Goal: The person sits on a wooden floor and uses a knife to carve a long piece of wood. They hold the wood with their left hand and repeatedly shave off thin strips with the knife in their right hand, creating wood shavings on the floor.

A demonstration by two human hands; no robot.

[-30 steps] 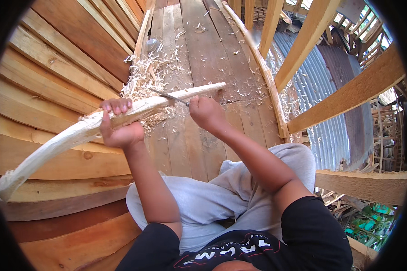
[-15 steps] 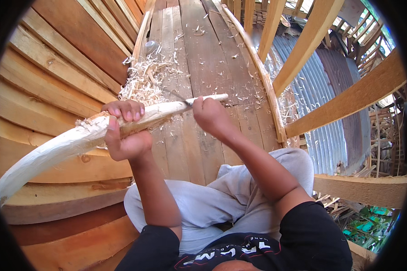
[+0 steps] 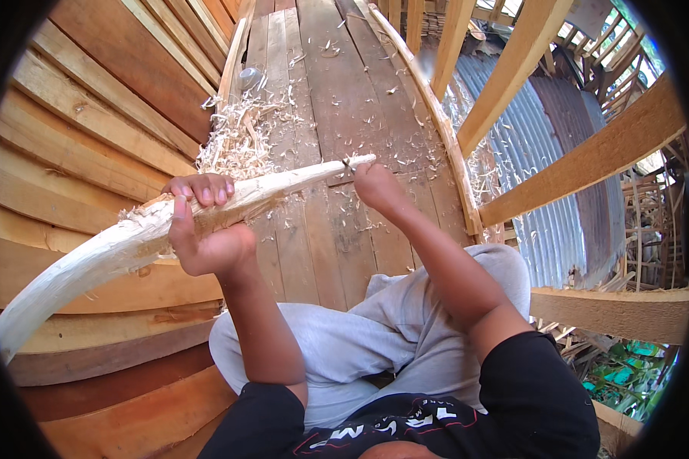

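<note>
A long, pale, peeled wooden pole (image 3: 285, 182) slants across in front of me. Its thick curved end lies at the lower left and its thin tip points to the right. My left hand (image 3: 220, 249) is wrapped round the middle of it, beside a rough, splintered patch. Close to the thin tip, my right hand (image 3: 378, 190) is closed on a knife. Only a bit of the dark blade (image 3: 347, 164) shows, lying across the pole; the handle is hidden in my fist.
Wood shavings (image 3: 237, 141) are heaped beyond the pole on the plank floor (image 3: 325, 245). A small round grey object (image 3: 249, 76) lies by the heap. A board wall (image 3: 84, 168) rises at left. At right stand timber railings (image 3: 589, 164), with corrugated metal sheets (image 3: 532, 145) outside.
My right hand has slid the knife away along the pole, outward to the right near its thin tip. My left hand keeps its grip at the same place.
</note>
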